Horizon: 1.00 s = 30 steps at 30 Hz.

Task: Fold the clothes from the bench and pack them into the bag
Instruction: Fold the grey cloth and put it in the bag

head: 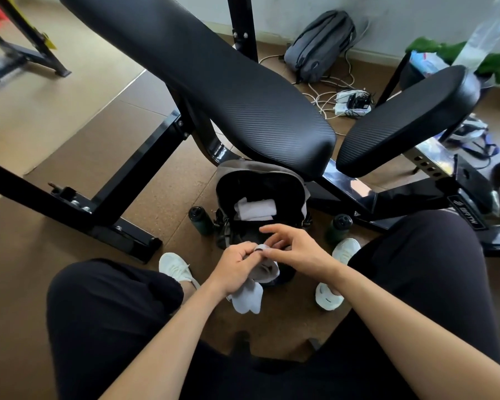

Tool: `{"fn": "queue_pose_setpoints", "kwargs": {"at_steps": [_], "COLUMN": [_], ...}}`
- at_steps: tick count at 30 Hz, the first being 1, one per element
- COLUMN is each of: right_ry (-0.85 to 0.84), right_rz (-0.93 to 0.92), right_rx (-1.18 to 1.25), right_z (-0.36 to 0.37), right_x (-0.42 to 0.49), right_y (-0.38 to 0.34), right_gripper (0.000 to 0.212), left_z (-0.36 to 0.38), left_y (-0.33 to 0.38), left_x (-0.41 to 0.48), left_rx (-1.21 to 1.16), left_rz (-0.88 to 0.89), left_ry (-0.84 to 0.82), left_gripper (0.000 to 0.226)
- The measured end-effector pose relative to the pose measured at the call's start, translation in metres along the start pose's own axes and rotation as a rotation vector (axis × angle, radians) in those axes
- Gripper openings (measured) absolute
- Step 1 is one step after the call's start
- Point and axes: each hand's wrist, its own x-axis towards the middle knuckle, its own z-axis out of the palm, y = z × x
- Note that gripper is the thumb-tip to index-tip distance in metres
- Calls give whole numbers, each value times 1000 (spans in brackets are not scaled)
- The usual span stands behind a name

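Observation:
A small black and grey bag [260,180] stands open on the floor under the black padded bench [214,82]. A folded white cloth [256,210] lies inside it. My left hand [237,267] grips a pair of white socks [248,298] just in front of the bag, with the toes hanging down. My right hand [295,249] pinches the top of the same socks with thumb and a finger, its other fingers spread above the bag's front edge. No clothes show on the bench pads.
Two dark bottles [198,219] [339,226] stand either side of the bag. My white shoes [175,267] flank my hands. A grey backpack [320,44], cables and a power strip [352,102] lie behind the bench. The bench frame [133,168] crosses left.

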Motion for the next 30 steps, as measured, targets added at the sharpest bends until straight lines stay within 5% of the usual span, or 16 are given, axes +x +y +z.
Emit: {"fn": "queue_pose_setpoints", "kwargs": {"at_steps": [4,8,14,19,30], "right_ry": [-94,-52,109,301,604], "right_rz": [-45,-54,-106,-22,8], "right_rx": [-80,-64,-27,222,694], "right_z": [-1,-1,-1,-23,-82], "right_x": [-2,-1,-1,2,4], "right_y": [-3,-5,-12,-17,-20], "right_gripper": [32,13,29,41,29], "left_z": [-3,-2,-8,-4,-8], "left_y": [6,4,-5,-8,-20], "left_x": [0,0,4,-3,4], "left_rx": [-127,-125,75,237,272], "left_rz": [-28,-50,-103,-172,-270], "left_ry": [54,60,-5,-281,-180], "left_gripper": [45,42,34,29,16]}}
